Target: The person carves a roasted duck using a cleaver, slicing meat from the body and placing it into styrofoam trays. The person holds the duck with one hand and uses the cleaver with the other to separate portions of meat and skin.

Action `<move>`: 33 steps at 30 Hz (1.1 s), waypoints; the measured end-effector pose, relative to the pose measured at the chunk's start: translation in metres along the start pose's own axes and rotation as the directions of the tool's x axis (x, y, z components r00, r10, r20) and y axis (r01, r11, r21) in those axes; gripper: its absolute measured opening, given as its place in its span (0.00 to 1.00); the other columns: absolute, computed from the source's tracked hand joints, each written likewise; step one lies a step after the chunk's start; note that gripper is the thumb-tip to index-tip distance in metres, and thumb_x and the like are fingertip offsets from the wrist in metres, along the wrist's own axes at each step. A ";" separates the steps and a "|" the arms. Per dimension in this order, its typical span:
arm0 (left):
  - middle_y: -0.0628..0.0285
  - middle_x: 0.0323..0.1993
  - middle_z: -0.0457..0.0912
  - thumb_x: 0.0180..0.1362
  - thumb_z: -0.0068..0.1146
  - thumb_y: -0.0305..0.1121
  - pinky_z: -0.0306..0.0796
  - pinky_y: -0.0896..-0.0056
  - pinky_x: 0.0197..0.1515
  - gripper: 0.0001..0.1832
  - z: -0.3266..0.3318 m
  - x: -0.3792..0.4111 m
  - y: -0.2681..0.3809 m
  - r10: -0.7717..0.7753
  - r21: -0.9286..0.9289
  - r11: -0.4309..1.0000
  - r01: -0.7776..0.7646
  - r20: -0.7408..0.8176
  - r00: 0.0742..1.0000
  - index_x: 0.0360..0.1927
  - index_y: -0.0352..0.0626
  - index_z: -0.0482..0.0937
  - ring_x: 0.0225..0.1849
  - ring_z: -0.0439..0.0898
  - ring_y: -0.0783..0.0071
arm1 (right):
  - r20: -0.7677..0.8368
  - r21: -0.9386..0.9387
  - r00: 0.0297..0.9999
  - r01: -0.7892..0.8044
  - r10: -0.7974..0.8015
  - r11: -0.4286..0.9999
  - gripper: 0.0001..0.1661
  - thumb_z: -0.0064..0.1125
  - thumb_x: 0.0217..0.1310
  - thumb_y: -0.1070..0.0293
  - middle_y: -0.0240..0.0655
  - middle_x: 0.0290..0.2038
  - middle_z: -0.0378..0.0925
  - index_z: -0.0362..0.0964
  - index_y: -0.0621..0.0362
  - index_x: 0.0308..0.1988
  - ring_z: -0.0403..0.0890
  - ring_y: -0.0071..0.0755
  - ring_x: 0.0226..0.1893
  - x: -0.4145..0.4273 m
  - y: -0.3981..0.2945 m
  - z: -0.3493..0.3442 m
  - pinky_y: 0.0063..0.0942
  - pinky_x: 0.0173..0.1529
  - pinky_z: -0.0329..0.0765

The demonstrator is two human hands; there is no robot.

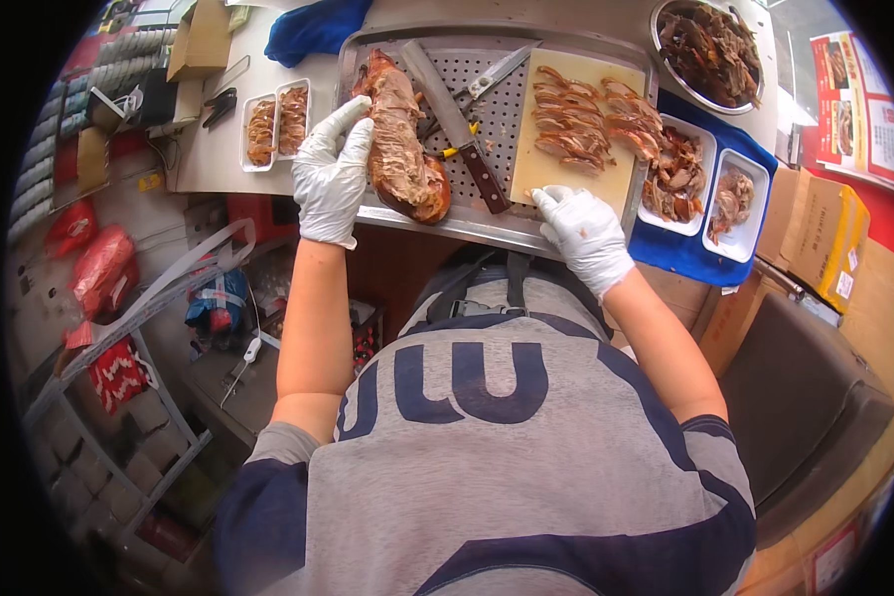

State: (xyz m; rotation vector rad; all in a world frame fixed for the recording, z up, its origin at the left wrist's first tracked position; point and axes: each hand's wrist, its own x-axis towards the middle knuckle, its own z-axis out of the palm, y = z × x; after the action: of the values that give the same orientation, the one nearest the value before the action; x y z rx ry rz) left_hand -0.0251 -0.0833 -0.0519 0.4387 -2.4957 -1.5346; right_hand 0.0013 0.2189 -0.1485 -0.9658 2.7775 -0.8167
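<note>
My left hand, in a white disposable glove, is at the left side of a roast duck carcass with much of its meat cut away. Its thumb and fingers are apart; contact with the duck is unclear. My gloved right hand rests at the near edge of a cream cutting board, fingertips drawn together beside a tiny scrap. Sliced roast meat lies in rows on the board. Between duck and board, a wooden-handled knife and kitchen scissors lie on a perforated metal tray.
Two foam trays of sliced meat stand left. At right, white trays hold meat pieces and scraps on a blue cloth. A metal bowl of dark pieces stands behind. A brown chair is at my right.
</note>
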 end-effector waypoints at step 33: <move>0.45 0.64 0.71 0.66 0.59 0.29 0.65 0.64 0.68 0.31 -0.057 0.017 -0.083 -0.112 -0.428 0.891 0.153 0.120 0.986 0.70 0.35 0.63 0.65 0.71 0.62 | 0.001 -0.108 0.836 -0.545 0.548 0.831 0.31 0.55 0.56 0.65 0.47 0.42 0.84 0.69 0.58 0.60 0.85 0.51 0.44 0.111 -0.082 0.069 0.41 0.50 0.79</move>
State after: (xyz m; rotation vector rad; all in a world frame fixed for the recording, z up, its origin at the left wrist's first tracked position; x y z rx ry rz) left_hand -0.0109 -0.1721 -0.1002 0.4790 -2.1178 -2.1415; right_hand -0.0245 0.0673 -0.1558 -0.1442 2.8482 -0.5587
